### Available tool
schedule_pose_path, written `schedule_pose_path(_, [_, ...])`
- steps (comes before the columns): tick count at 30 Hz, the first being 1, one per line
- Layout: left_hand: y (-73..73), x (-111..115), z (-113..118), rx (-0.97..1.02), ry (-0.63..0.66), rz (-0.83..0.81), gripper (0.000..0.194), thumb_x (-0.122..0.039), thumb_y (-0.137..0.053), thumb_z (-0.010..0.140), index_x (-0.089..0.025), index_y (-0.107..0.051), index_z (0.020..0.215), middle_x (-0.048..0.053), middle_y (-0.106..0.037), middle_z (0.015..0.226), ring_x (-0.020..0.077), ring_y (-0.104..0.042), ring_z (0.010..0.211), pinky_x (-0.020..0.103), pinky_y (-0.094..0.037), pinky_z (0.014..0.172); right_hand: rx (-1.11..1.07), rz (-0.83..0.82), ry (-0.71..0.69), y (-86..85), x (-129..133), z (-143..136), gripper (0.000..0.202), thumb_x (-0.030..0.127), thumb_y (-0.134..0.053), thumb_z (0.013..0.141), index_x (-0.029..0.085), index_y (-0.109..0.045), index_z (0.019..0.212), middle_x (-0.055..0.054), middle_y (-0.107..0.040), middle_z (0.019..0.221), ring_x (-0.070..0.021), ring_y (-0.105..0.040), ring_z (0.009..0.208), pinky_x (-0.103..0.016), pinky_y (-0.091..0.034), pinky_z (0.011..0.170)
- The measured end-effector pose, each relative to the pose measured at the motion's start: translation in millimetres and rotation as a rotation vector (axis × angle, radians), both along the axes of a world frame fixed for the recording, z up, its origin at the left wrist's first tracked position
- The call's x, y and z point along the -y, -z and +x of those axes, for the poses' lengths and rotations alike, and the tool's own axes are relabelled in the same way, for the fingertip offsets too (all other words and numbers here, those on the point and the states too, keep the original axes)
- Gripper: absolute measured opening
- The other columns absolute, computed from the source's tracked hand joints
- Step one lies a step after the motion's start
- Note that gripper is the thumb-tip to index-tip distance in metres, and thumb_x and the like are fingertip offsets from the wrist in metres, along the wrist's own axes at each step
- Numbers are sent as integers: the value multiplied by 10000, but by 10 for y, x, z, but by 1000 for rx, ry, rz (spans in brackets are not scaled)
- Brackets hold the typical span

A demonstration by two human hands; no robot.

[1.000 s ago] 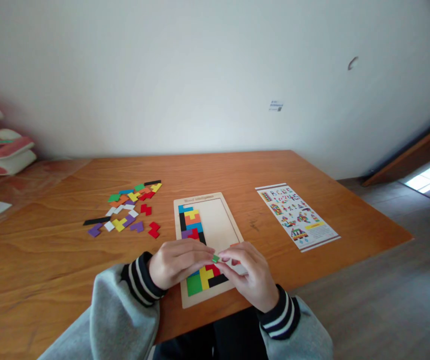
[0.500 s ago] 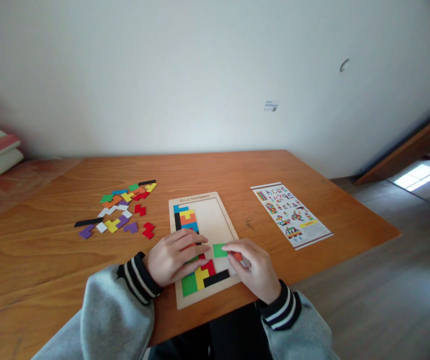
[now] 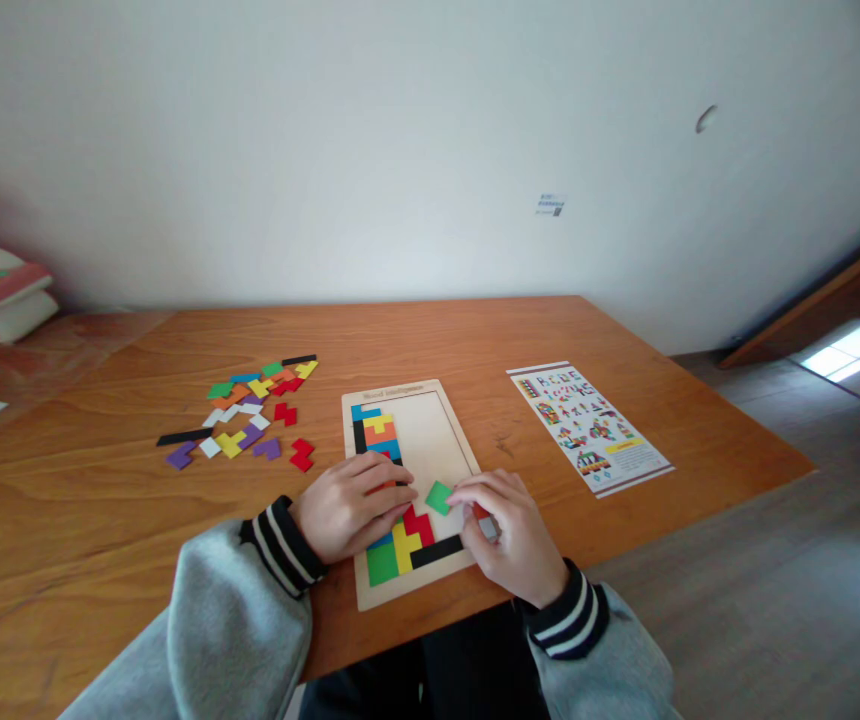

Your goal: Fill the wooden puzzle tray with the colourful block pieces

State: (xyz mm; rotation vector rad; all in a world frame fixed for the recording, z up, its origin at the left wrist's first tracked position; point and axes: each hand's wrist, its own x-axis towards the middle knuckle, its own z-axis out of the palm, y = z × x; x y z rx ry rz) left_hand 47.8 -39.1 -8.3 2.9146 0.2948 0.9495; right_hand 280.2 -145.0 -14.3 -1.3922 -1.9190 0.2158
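A wooden puzzle board [image 3: 454, 420] lies near the table's front edge, coloured pieces filling its left side and part of its bottom. My left hand [image 3: 355, 503] rests over the board's left half, fingers apart and laid on the pieces, covering some of them. At the right side of the board, my right hand [image 3: 509, 530] has its fingertips on the corner of a green square piece [image 3: 439, 497], which sits turned at an angle. An orange and a white piece show partly under the right hand. A black bar piece [image 3: 437, 552] lies along the board's bottom.
Loose coloured pieces [image 3: 231, 443] are scattered on the table [image 3: 85, 500] to the left of the board. A printed pattern sheet [image 3: 587, 425] lies at the right. A pink and white object [image 3: 2, 300] stands at the far left, by the wall.
The green square has turned from lying straight to a slanted position, with my right hand still at it. My left hand stays over the board. The whole view has shifted slightly.
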Motion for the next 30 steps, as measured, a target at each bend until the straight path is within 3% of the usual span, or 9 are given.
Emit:
schedule_pose_path(13, [1,1,8,-10,5,0,171,-197,-552,960,-189,-692,1057,72,-731,1029,189,-659,919,320,-571,839,140,13,-28,3,-3,-23,242,220,-574,951,260,-683,1163,-80,-653,1108,-237,-593,999,-427,-482,889])
schedule_pose_path(20, [46,-5,5,-15,0,1,161,-200,-549,959,-192,-689,1038,72,-723,1027,191,-648,922,318,-563,827,182,20,-121,-35,-16,-42,220,215,-573,969,267,-714,1129,-48,-719,1180,-224,-612,1007,-424,-470,883])
schedule_pose_path(26, [121,-19,-11,-19,0,-18,159,-210,-545,964,-199,-684,1039,72,-716,1031,186,-642,936,315,-552,838,79,79,-146,-16,-25,-51,165,194,-595,956,258,-738,1006,-22,-777,1068,-199,-645,991,-409,-469,923])
schedule_pose_path(30, [86,-13,-4,-15,15,-33,148,-195,-567,955,-189,-676,1055,68,-721,1041,189,-642,930,323,-554,837,49,118,-147,-10,-13,-38,158,215,-635,929,250,-721,1058,-36,-771,953,-201,-652,962,-404,-488,907])
